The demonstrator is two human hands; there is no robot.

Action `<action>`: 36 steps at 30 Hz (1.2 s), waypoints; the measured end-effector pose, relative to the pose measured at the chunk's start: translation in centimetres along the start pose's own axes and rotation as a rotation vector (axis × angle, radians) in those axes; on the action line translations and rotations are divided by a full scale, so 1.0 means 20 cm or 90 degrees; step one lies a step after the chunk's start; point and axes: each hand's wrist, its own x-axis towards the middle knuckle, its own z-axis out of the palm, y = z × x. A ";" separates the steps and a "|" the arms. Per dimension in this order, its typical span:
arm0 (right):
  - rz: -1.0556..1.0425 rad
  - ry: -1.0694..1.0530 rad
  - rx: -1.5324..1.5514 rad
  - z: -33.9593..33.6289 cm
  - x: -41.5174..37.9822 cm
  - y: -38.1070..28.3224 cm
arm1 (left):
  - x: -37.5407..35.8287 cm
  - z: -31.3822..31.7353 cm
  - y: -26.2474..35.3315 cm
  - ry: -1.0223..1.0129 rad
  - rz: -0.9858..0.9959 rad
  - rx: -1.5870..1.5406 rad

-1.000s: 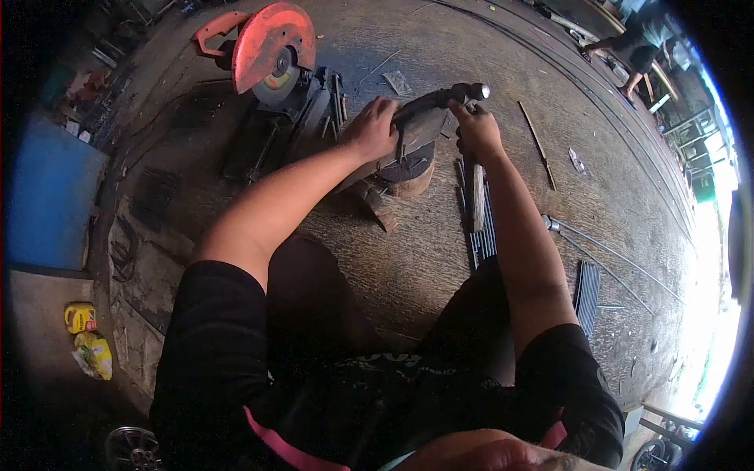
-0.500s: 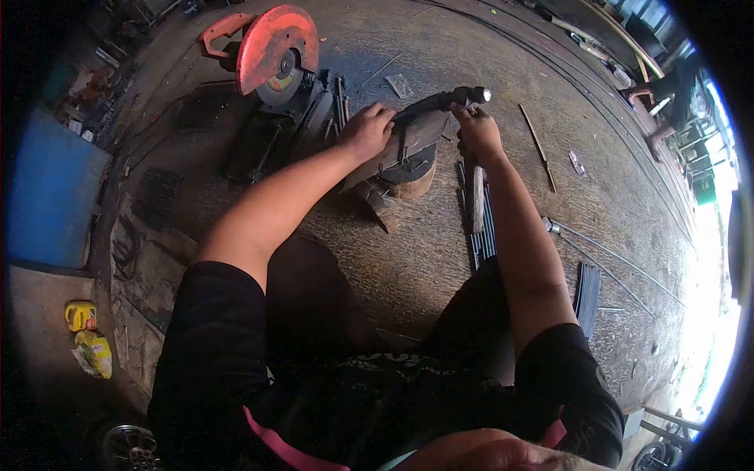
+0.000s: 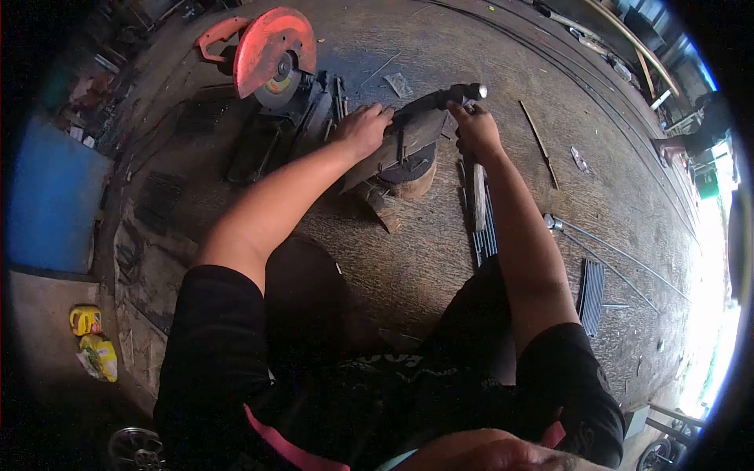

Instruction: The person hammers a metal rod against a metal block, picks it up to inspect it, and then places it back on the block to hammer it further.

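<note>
My right hand (image 3: 477,132) is closed around a hammer (image 3: 479,196). Its pale wooden handle hangs below the fist, and the shiny round face of its head juts out to the right above. A long dark metal block (image 3: 424,129) rests at a slant on a round wooden stump (image 3: 416,186). Over the left side of that block is my left hand (image 3: 365,129), its fingers curled in. What they pinch is hidden. A thin short rod (image 3: 404,143) stands out against the block between both hands.
An orange cut-off saw (image 3: 275,59) stands at the far left. Thin metal rods (image 3: 485,235) lie beside my right leg, with a bundle of bars (image 3: 591,294) farther right. A flat strip (image 3: 539,145) and long rods cross the floor. Another person's foot (image 3: 667,149) shows at right.
The hammer head has shifted slightly down and left with my right hand. My left hand stays nearly in place. At the far right, the other person's leg has moved.
</note>
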 end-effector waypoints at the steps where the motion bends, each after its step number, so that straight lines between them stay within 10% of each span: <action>1: 0.006 -0.004 0.006 0.00 0.00 0.00 | 0.00 -0.02 0.02 -0.013 -0.006 0.014; 15: 0.018 0.004 0.008 -0.07 -0.01 -0.05 | 0.05 -0.03 0.07 0.041 -0.030 -0.090; 36: -0.122 0.098 0.069 -0.13 -0.06 -0.34 | 0.12 -0.11 0.14 -0.222 -0.131 -0.073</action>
